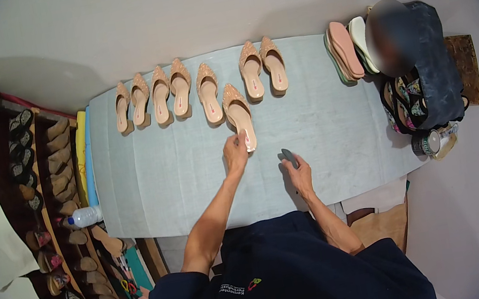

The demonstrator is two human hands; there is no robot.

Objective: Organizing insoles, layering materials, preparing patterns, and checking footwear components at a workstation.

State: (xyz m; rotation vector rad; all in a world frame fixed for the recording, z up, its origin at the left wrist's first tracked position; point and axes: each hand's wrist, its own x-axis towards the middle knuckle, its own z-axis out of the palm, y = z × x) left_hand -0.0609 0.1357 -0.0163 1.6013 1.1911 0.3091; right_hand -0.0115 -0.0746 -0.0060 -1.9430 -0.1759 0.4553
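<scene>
My left hand [235,154] grips the heel end of a beige pointed mule [237,111], its toe facing away from me over the table. Its fingers are closed round the back edge of the insole. To the right, my right hand [300,176] is closed on a small dark grey flat piece [287,156], whose kind I cannot make out. A matching mule [209,94] stands just beyond on the left. Farther back are a pair of mules [252,70] and, at the left, a row of several more mules [161,96], all with block heels and pointed toes.
Pink soles [344,48] and white soles [359,42] stand at the table's back right, beside a dark blue cloth [434,64], patterned sandals [401,102] and a tin [426,144]. Left of the table [146,166] are a water bottle [85,217] and racks of shoe lasts [60,162].
</scene>
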